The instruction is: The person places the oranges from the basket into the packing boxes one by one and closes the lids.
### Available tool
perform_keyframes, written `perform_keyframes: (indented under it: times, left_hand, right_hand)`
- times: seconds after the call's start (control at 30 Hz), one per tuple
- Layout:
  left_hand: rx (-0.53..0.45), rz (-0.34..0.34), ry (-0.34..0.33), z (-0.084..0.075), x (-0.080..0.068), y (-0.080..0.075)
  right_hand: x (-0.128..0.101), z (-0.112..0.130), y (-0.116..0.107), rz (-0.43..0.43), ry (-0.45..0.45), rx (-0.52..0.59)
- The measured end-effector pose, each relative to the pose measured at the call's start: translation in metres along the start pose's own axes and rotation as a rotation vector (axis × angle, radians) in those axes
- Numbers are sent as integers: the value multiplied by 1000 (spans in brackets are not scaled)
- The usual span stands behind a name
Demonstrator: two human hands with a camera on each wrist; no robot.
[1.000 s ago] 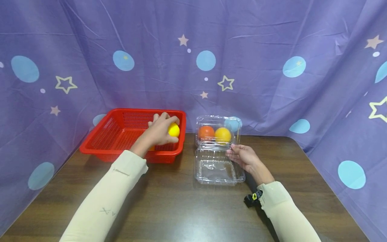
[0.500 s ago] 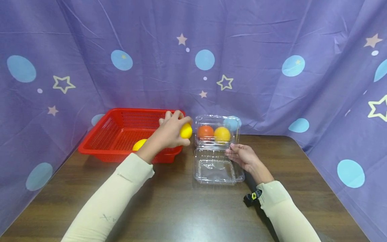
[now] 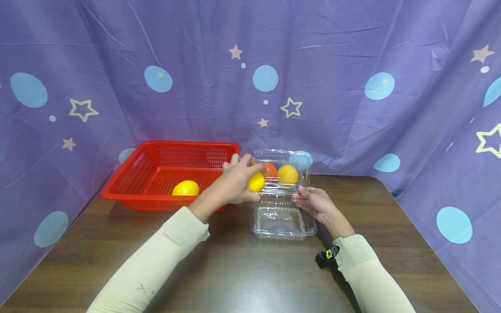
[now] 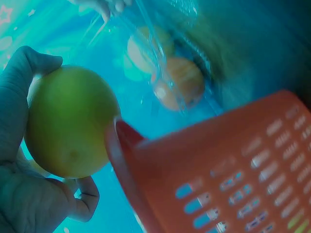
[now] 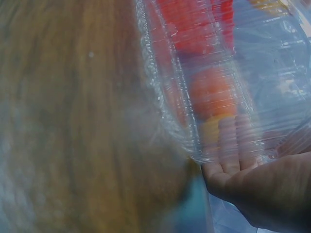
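Two fruits (image 4: 165, 68) blur behind the clear container (image 3: 282, 204).

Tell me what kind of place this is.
Probably a staged recording setup, not a kitchen: a wooden table closed in on three sides by a purple star-patterned cloth, with only a red basket and a clear plastic clamshell box on it.
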State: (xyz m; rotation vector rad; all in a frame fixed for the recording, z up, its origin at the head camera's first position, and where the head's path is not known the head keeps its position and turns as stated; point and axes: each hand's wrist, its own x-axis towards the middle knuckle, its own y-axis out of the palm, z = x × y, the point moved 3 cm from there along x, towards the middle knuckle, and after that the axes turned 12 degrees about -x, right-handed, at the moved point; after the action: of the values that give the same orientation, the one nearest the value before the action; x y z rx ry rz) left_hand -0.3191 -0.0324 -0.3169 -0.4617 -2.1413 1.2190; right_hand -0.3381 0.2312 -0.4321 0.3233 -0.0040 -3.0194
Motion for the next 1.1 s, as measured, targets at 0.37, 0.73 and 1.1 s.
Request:
perform_keyframes:
  times: [0.37, 0.73, 1.1]
  left_hand:
    - [23, 55, 87, -20, 2, 38]
    - [-22, 200, 175, -34, 1, 72]
    - [-54, 314, 164, -30, 2, 90]
  right_hand:
    - [0, -2, 0, -18, 8, -14]
    - [1, -2, -1, -12, -7, -13]
    - [0, -2, -1, -20, -4, -10]
